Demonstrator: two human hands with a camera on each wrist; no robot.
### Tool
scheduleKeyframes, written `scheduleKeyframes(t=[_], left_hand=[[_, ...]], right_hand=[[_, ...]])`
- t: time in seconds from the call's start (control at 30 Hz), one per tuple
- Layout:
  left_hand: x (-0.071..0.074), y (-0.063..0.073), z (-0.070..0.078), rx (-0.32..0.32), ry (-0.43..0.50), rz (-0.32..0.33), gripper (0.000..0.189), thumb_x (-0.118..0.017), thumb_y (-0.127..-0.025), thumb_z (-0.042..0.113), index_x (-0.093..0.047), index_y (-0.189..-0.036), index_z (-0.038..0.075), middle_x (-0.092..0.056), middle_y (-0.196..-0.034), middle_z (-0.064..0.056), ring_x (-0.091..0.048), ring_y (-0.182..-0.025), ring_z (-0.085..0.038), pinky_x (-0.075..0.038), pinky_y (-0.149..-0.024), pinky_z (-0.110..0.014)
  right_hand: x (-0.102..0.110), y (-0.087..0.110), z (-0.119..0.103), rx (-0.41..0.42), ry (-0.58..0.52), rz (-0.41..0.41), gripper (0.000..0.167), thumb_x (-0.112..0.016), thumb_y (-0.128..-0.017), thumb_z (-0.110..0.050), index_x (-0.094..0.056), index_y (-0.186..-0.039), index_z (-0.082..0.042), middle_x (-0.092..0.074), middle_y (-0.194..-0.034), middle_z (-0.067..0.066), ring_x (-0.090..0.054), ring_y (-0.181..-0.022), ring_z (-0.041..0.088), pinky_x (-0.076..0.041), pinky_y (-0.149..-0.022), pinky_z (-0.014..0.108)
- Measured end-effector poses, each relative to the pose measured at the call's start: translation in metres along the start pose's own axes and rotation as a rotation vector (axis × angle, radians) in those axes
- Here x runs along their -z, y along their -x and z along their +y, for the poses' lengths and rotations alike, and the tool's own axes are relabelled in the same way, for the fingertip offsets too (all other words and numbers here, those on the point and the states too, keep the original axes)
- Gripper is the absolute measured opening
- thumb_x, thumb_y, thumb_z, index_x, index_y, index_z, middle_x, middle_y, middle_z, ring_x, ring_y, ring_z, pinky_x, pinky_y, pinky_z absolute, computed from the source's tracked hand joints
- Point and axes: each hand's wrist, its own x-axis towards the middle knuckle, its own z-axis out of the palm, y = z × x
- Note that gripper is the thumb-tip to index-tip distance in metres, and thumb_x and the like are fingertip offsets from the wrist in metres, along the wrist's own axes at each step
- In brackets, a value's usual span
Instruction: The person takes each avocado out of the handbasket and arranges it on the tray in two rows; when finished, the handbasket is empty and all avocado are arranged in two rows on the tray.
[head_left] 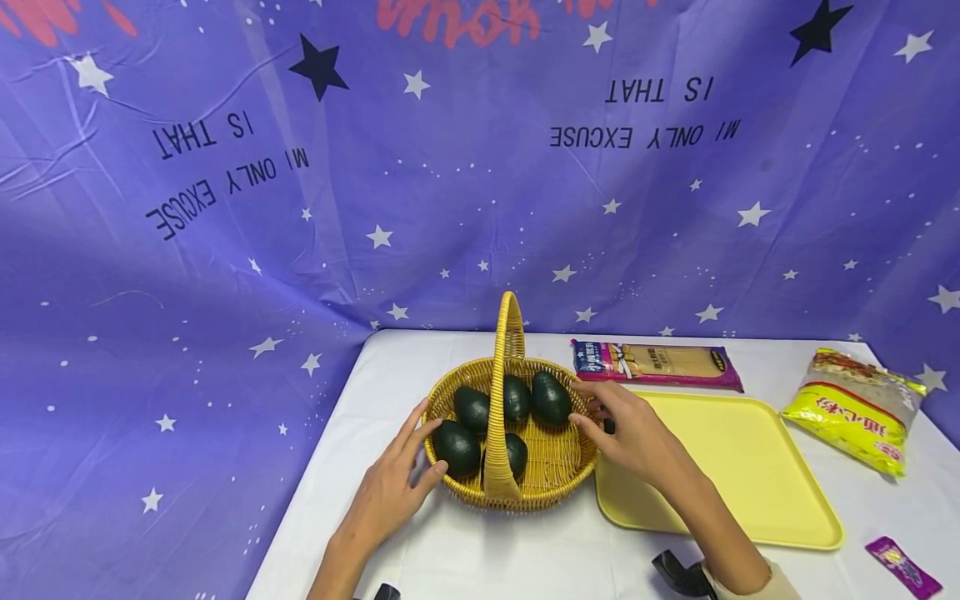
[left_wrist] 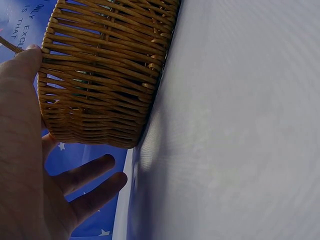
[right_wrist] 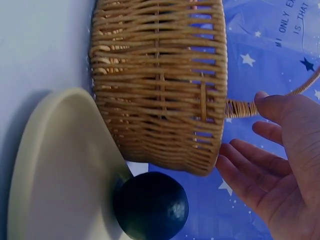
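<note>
A woven yellow basket (head_left: 547,497) with an upright handle (head_left: 506,392) stands on the white table and holds several dark green avocados (head_left: 551,398). My left hand (head_left: 420,454) lies at the basket's left rim with straight, spread fingers, the thumb against the wicker wall (left_wrist: 100,75). At the right rim my right hand (head_left: 588,404) hovers with relaxed fingers and holds nothing. In the right wrist view its palm (right_wrist: 280,165) faces the basket (right_wrist: 155,85), and one more avocado (right_wrist: 150,206) sits between the basket and the yellow tray (right_wrist: 55,170).
The yellow tray (head_left: 735,467) lies right of the basket. Behind it is a pink noodle packet (head_left: 656,364). A yellow bag (head_left: 855,410) lies at the far right and a purple sachet (head_left: 902,567) at the front right. A starred purple backdrop hangs behind and left of the table.
</note>
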Motion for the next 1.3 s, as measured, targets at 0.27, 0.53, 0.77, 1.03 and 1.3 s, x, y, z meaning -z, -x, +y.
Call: scheduleKeyframes(t=[0.27,0.53,0.77,1.03,1.3], left_hand=[[0.0,0.001,-0.001,-0.003,-0.01,0.004,0.062,-0.068,-0.105,0.044,-0.047,-0.163,0.034,-0.023,-0.179,0.008,-0.055,-0.144,-0.031,-0.056,-0.096,-0.058],[0.001,0.001,0.0,0.007,-0.009,-0.002,0.062,-0.067,-0.106,0.046,-0.046,-0.163,0.035,-0.021,-0.18,0.01,-0.058,-0.141,-0.03,-0.057,-0.095,-0.057],[0.001,0.001,0.0,0.01,-0.007,-0.006,0.062,-0.067,-0.106,0.046,-0.046,-0.163,0.036,-0.02,-0.18,0.011,-0.06,-0.138,-0.029,-0.057,-0.094,-0.056],[0.001,0.001,0.0,0.005,-0.006,0.002,0.063,-0.068,-0.105,0.044,-0.046,-0.163,0.035,-0.022,-0.179,0.009,-0.061,-0.136,-0.028,-0.057,-0.092,-0.056],[0.0,0.0,0.0,0.01,-0.004,-0.004,0.062,-0.067,-0.106,0.045,-0.048,-0.163,0.031,-0.02,-0.18,0.011,-0.063,-0.13,-0.026,-0.057,-0.091,-0.055]], right_hand=[[-0.008,0.001,-0.007,0.026,-0.006,-0.029,0.043,-0.082,-0.098,-0.02,-0.07,-0.136,-0.007,-0.074,-0.122,0.011,-0.073,-0.091,0.02,-0.062,-0.077,0.037],[-0.018,0.002,-0.011,0.065,-0.03,-0.046,0.039,-0.081,-0.099,-0.018,-0.07,-0.135,-0.005,-0.074,-0.121,0.011,-0.074,-0.094,0.024,-0.062,-0.077,0.039],[-0.024,0.004,-0.015,0.069,-0.015,-0.068,0.04,-0.081,-0.099,-0.019,-0.07,-0.135,-0.005,-0.074,-0.123,0.011,-0.074,-0.101,0.024,-0.061,-0.078,0.037],[-0.032,0.005,-0.021,0.064,0.007,-0.088,0.041,-0.083,-0.098,-0.022,-0.07,-0.135,-0.01,-0.074,-0.116,0.008,-0.073,-0.099,0.02,-0.059,-0.077,0.03],[-0.039,0.009,-0.027,0.051,0.0,-0.106,0.042,-0.084,-0.097,-0.025,-0.071,-0.134,-0.01,-0.074,-0.124,0.005,-0.075,-0.107,0.022,-0.062,-0.088,0.038]])
